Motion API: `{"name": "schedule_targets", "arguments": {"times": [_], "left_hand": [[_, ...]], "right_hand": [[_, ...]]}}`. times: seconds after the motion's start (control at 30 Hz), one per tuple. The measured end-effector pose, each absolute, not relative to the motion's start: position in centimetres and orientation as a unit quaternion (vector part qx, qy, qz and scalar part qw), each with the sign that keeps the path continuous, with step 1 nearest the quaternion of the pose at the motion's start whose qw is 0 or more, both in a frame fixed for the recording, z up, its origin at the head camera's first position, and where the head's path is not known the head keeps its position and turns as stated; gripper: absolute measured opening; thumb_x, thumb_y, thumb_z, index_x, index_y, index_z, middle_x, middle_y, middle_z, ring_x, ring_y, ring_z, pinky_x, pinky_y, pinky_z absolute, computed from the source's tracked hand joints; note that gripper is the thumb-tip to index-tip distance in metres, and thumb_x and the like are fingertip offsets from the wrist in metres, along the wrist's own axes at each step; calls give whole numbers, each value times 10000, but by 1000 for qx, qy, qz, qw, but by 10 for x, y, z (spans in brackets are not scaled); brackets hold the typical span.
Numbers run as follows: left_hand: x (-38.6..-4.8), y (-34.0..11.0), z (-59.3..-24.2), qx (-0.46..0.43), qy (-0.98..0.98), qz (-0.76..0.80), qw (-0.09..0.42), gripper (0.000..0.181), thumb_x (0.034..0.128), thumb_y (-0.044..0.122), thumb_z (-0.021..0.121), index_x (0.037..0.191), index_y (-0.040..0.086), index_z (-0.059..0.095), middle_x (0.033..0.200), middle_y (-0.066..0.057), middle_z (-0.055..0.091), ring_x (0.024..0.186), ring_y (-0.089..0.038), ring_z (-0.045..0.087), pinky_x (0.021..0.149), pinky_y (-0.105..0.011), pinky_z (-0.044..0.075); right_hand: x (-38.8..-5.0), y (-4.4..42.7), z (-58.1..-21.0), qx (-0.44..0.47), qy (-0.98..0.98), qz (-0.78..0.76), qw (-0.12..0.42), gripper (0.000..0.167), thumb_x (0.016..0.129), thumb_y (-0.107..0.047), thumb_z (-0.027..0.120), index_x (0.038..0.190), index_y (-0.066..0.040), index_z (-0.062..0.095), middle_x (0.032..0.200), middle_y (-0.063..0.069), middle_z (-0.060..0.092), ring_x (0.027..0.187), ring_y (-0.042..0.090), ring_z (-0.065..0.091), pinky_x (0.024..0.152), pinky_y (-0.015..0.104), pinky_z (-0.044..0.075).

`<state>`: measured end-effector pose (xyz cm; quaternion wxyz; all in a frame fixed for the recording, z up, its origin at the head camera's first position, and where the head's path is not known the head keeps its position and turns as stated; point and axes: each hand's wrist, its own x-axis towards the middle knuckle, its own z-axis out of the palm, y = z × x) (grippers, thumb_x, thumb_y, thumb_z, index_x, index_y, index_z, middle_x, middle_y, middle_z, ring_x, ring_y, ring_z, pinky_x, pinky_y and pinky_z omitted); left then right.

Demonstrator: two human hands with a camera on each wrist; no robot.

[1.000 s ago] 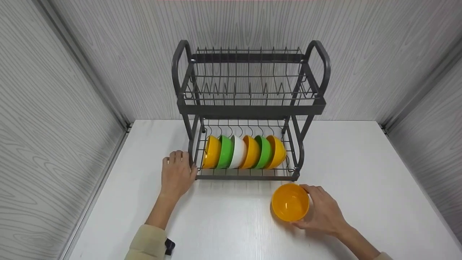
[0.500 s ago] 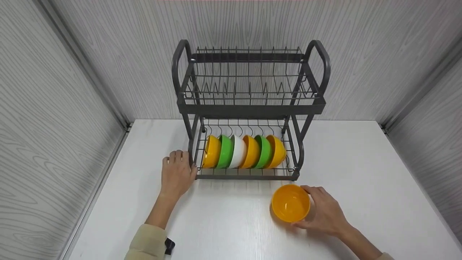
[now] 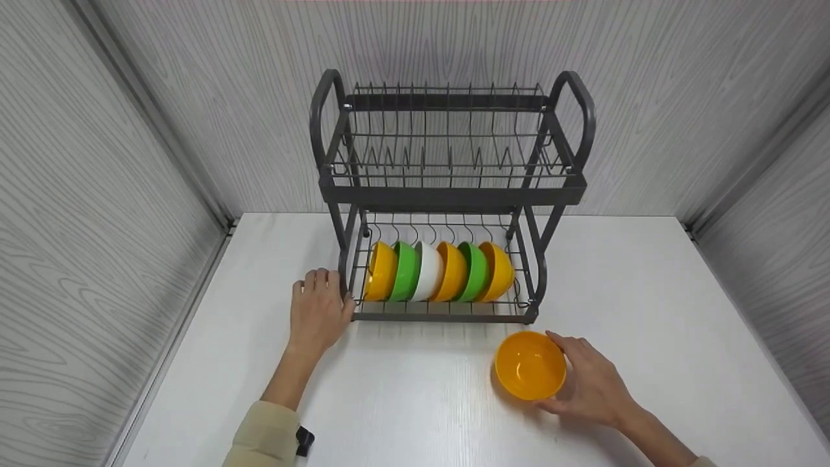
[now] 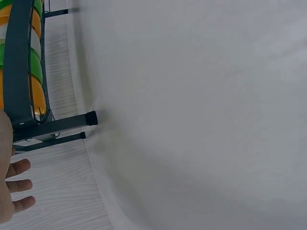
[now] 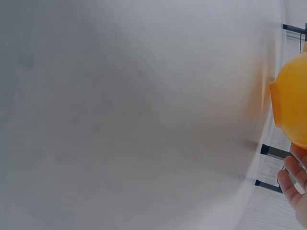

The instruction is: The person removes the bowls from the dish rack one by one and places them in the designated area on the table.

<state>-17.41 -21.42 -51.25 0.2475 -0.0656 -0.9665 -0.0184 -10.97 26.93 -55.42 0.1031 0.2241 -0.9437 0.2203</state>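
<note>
My right hand (image 3: 595, 387) holds an orange bowl (image 3: 530, 365) by its right side, fingers at the far edge and thumb at the near edge. The bowl is upright with its hollow facing up, in front of the dish rack's (image 3: 454, 196) right corner. In the right wrist view, the bowl (image 5: 293, 100) has its base close to the table; whether it touches is unclear. At the rack's front left corner rests my left hand (image 3: 316, 316), its thumb against the frame. Several loosely extended fingers (image 4: 20, 186) of it show in the left wrist view.
On the rack's lower tier several bowls stand on edge in a row: orange, green and a white bowl (image 3: 428, 272) among them. The upper tier has bare wire slots (image 3: 447, 136). Panelled walls enclose the white table (image 3: 402, 402). A small black object (image 3: 304, 441) lies beside the left sleeve.
The right hand has shifted slightly to the right, carrying the orange bowl with it. My left hand has stayed at the rack's corner.
</note>
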Motion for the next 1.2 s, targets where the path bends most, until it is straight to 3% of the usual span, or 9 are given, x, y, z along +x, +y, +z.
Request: {"name": "schedule_targets", "arguments": {"times": [0.3,0.7,1.2], "left_hand": [[-174,-214,-512,-63,-969,-19,239,352,977,285,630,1142,-23,585,1136,-268,676,1117,-431,637,889,-528,534],[-175,-215,-514,-64,-967,-23,245,355,973,279,615,1136,-34,582,1126,-275,674,1111,-434,627,893,-535,526],[-174,-214,-512,-57,-973,-21,225,367,991,300,615,1163,-22,578,1151,-262,670,1151,-425,620,922,-532,526]], "right_hand": [[-110,276,-558,222,-947,214,95,1134,569,-720,919,1458,-112,563,1263,37,717,1114,211,656,889,517,623],[-110,279,-562,229,-945,207,107,1096,563,-703,918,1437,-134,581,1216,-48,721,1067,118,621,851,437,613],[-108,278,-561,209,-952,210,70,1079,590,-706,905,1455,-151,573,1251,-37,719,1095,114,615,903,457,618]]}}
